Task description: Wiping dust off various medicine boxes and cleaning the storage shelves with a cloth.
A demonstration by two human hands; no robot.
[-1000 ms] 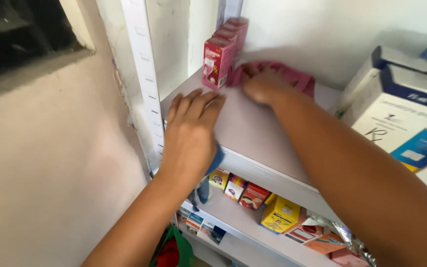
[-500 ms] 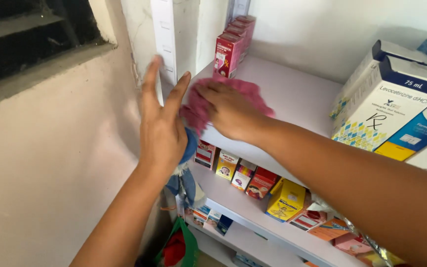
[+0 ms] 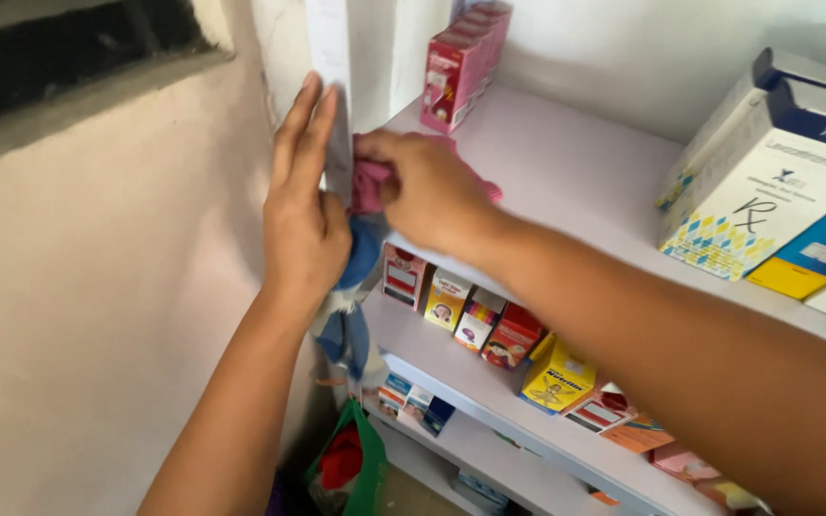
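Since the earlier frame, the right hand point(image 3: 432, 191) has drawn the pink cloth point(image 3: 372, 182) from the far shelf surface to the near left corner; the left hand point(image 3: 303, 215) has risen from the shelf top onto the white upright point(image 3: 336, 57); left fingers extended flat, nearly together, against that upright; right fingers closed, gripping the bunched cloth at the top shelf point(image 3: 576, 182) edge; red cartons point(image 3: 461, 62) stand beyond.
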